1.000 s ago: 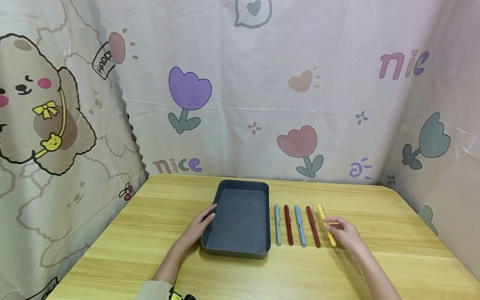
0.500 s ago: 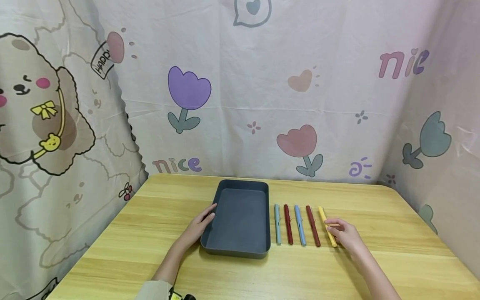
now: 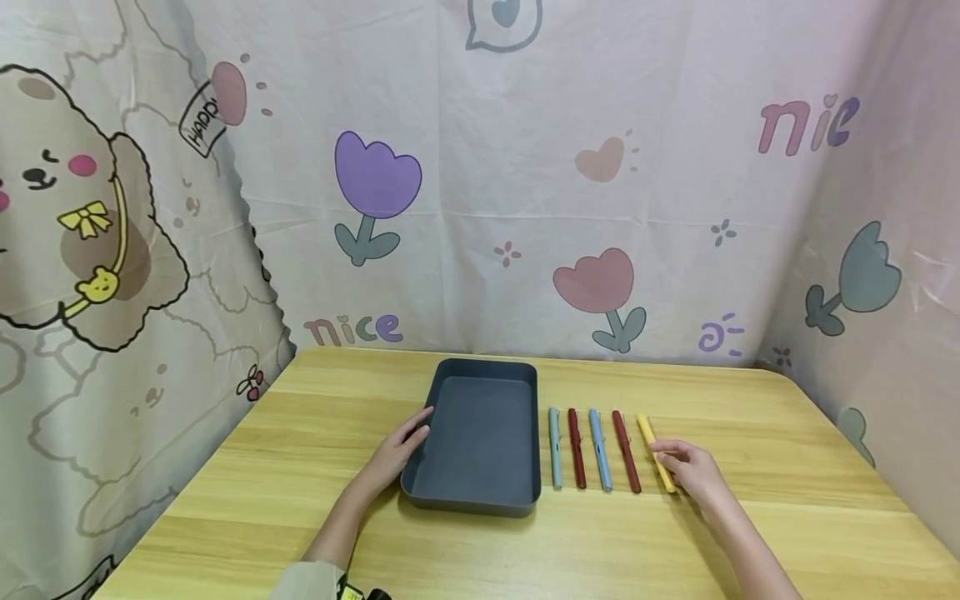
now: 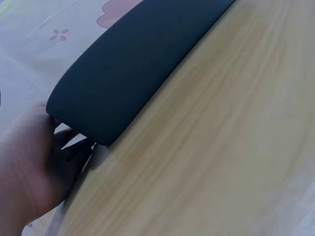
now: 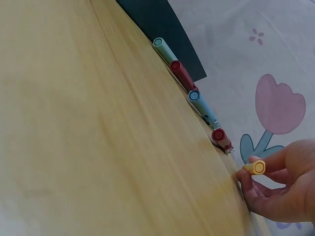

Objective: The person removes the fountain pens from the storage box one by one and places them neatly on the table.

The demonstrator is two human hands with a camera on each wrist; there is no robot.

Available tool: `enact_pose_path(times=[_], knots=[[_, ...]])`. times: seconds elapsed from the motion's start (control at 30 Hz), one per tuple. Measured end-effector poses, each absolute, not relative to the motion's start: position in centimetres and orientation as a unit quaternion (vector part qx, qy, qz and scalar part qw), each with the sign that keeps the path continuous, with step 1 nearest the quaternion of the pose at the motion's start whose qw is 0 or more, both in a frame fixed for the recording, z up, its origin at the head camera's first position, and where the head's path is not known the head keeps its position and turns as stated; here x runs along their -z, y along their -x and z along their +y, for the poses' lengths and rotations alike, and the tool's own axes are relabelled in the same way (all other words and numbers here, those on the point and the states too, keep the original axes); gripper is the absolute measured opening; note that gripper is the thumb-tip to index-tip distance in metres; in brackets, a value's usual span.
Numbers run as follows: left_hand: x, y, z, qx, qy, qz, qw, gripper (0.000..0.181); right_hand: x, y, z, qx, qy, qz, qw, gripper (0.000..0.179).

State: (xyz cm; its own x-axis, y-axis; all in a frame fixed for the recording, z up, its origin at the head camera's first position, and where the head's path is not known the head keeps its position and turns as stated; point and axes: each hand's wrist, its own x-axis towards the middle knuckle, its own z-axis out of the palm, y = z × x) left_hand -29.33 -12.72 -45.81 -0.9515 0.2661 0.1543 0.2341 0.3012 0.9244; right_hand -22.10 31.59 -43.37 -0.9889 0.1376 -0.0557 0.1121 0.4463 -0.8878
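In the head view, a dark grey rectangular tray lies on the table. My left hand grips its left wall, thumb and index tips over the rim; the left wrist view has that hand at the tray's corner, fingers partly hidden. To the right of the tray, my right hand pinches a yellow pen between thumb and fingers. From the right wrist, the yellow pen's round end points at the camera. A green pen, two dark red pens and a blue pen lie side by side between tray and hand.
The wooden table has a rounded back right corner. A printed curtain hangs behind it and along both sides. A small black and yellow object shows by the left sleeve at the bottom edge.
The yellow pen has turned slightly and shifted a little right, with my right hand pinching it. My left hand, the tray and the other pens stay put.
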Motion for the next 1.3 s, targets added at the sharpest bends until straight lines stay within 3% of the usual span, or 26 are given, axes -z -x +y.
enact_pose_path(times=[0.57,1.3], knots=[[46.0,29.0,-12.9,-0.578,-0.150,0.802,0.015,0.046,43.9,22.0,30.9,-0.433,0.045,-0.897,0.075,0.031],[45.9,29.1,-12.6,-0.588,-0.148,0.795,0.015,0.046,44.0,22.0,30.3,-0.380,0.041,-0.917,0.113,0.028]])
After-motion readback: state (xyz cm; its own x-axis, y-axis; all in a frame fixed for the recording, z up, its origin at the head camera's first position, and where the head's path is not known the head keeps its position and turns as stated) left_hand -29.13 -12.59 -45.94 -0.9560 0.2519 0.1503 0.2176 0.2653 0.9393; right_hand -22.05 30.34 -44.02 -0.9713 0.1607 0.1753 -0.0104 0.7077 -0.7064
